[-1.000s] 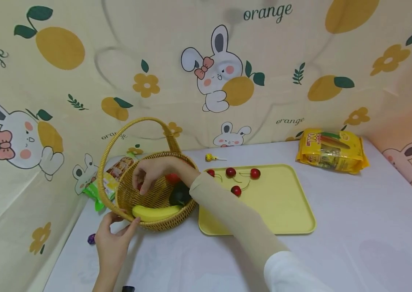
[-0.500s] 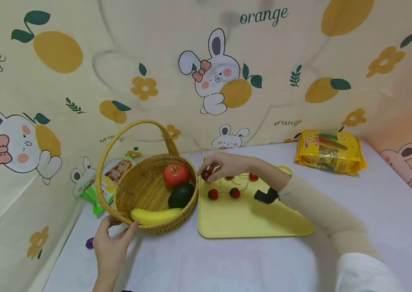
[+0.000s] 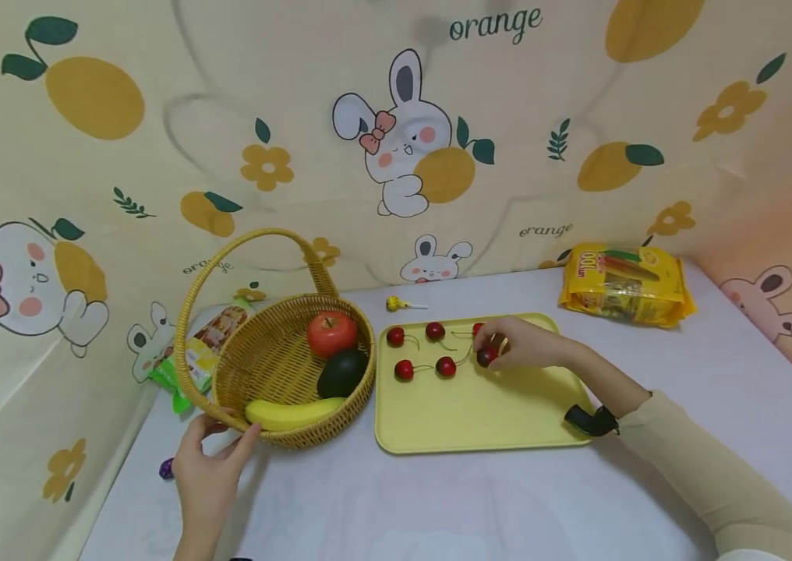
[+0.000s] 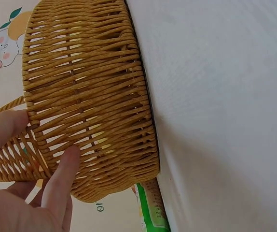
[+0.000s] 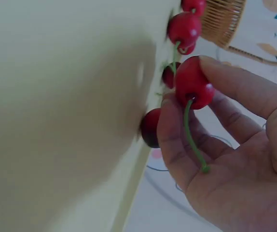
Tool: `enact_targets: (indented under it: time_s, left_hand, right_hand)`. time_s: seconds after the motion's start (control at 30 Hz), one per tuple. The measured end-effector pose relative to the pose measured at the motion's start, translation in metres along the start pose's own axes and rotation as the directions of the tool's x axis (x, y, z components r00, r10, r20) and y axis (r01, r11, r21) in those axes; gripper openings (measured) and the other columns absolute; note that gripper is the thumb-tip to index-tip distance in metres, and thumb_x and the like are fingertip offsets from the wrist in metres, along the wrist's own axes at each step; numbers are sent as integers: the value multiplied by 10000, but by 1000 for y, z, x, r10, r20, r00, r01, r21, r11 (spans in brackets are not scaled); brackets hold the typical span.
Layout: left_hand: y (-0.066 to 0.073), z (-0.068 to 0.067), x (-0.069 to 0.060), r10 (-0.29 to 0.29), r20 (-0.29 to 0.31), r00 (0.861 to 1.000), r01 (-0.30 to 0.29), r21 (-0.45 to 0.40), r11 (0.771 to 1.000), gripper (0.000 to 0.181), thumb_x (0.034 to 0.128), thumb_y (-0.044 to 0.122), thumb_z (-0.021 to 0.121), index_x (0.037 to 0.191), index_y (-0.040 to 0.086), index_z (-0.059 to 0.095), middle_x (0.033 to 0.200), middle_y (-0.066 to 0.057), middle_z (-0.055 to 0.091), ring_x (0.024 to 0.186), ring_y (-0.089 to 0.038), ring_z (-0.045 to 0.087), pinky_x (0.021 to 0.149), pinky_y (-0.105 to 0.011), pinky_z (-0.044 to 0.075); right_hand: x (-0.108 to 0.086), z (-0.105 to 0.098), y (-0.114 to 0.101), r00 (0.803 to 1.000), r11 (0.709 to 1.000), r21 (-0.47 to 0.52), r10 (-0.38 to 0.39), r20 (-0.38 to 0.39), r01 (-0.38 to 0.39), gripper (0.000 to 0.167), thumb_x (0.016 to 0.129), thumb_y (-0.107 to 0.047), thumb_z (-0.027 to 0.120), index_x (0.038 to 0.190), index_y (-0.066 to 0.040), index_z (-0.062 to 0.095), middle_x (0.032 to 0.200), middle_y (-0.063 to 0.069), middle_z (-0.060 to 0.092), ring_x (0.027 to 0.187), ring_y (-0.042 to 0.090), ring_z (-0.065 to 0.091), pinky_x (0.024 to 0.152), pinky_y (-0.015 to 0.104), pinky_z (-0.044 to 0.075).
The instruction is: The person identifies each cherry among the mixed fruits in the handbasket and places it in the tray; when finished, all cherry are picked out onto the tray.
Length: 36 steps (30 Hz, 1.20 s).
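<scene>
My right hand (image 3: 525, 344) pinches a red cherry (image 5: 191, 84) between thumb and fingers, low over the yellow tray (image 3: 466, 425). Its green stem hangs towards the palm in the right wrist view. Several other cherries (image 3: 446, 367) lie on the tray in two rows; one, behind my fingers, is partly hidden. My left hand (image 3: 206, 467) holds the near left rim of the wicker basket (image 3: 273, 370) at the foot of its handle, thumb on the outer side. Inside the basket are a red apple (image 3: 332, 335), a dark green avocado (image 3: 342, 373) and a yellow banana (image 3: 294, 414).
Behind the tray lies a yellow lollipop (image 3: 396, 303). A yellow snack packet (image 3: 626, 284) stands at the back right. A green-edged packet (image 3: 203, 354) is behind the basket, and a small purple wrapped thing (image 3: 167, 468) lies left of my left hand.
My right hand has moved out of the basket, over the tray's left end, then right along it with a cherry. One more cherry lies in the near row. My left hand keeps holding the basket.
</scene>
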<state>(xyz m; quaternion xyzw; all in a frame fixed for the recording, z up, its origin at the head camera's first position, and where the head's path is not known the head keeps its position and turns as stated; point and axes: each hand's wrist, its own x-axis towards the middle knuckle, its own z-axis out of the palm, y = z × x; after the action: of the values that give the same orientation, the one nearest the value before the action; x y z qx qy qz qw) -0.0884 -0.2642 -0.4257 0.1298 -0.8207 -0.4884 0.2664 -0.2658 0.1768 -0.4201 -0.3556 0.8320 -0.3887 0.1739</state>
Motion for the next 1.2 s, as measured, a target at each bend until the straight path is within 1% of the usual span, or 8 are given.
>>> enact_targets:
  time_s: [0.33, 0.6, 0.7, 0.83, 0.93, 1.0, 1.07, 1.2]
  left_hand:
    - [-5, -1, 2, -7, 7, 1000, 7, 20, 1000, 353, 799, 14, 830, 1085, -26, 627, 1015, -53, 556, 852, -15, 587, 645, -109, 575]
    - [-6, -1, 2, -8, 7, 1000, 8, 32, 999, 360, 802, 13, 828, 1099, -17, 627, 1018, -56, 556, 829, 3, 588, 640, -104, 573]
    - [-5, 0, 1, -5, 5, 1000, 5, 25, 1000, 356, 798, 5, 829, 1094, -18, 632, 1009, -45, 559, 836, -5, 589, 640, -108, 575]
    - [-5, 0, 0, 2, 4, 1000, -2, 20, 1000, 366, 791, 2, 833, 1100, -19, 636, 1008, -38, 561, 831, 0, 595, 641, -114, 577]
    - [-4, -1, 1, 20, 1, 1000, -20, 21, 1000, 369, 790, -3, 832, 1103, -22, 639, 1007, -41, 568, 835, 8, 596, 645, -113, 577]
    - [-3, -1, 2, 33, -2, 999, -33, 27, 999, 372, 794, -6, 827, 1113, -30, 637, 1014, -53, 573, 852, 5, 591, 652, -106, 573]
    - [-2, -1, 2, 39, -3, 999, -38, 38, 999, 388, 802, 1, 823, 1135, -40, 628, 1030, -63, 571, 876, -10, 580, 657, -91, 564]
    - [1, -3, 1, 57, -52, 997, -54, 61, 997, 601, 807, 36, 827, 1330, -4, 533, 1178, 6, 493, 989, -49, 503, 722, -42, 526]
  right_hand:
    - [0, 8, 6, 999, 998, -45, 32, -12, -32, 252, 813, 51, 763, 1040, 22, 659, 953, 52, 657, 870, 218, 598, 739, 280, 555]
    - [1, 10, 10, 999, 997, -58, 45, -18, -46, 258, 804, 49, 773, 1034, 8, 663, 926, 38, 656, 847, 198, 595, 738, 287, 551]
    - [-3, 8, 6, 998, 994, -92, 53, -19, -54, 278, 811, 20, 784, 1063, 15, 666, 949, 51, 667, 868, 212, 606, 762, 323, 560]
    - [-15, -2, -12, 995, 983, -168, 58, -85, -72, 317, 867, -61, 760, 1156, 22, 661, 1098, 109, 678, 1033, 306, 620, 913, 474, 554]
    - [-25, -11, -32, 978, 967, -239, 34, -207, -84, 303, 927, -135, 717, 1188, 7, 661, 1179, 153, 661, 1138, 370, 588, 992, 569, 500]
    - [-30, -13, -44, 961, 944, -319, -1, -276, -90, 315, 961, -207, 689, 1199, -3, 664, 1211, 180, 645, 1173, 391, 567, 1028, 607, 451]
    - [-32, -9, -54, 950, 892, -433, -15, -311, -128, 393, 979, -300, 662, 1247, -13, 648, 1301, 207, 597, 1252, 407, 510, 1092, 645, 360]
    - [-34, 13, -64, 964, 767, -615, 20, -265, -185, 647, 989, -490, 574, 1447, -39, 499, 1551, 233, 341, 1442, 449, 244, 1157, 727, 111]
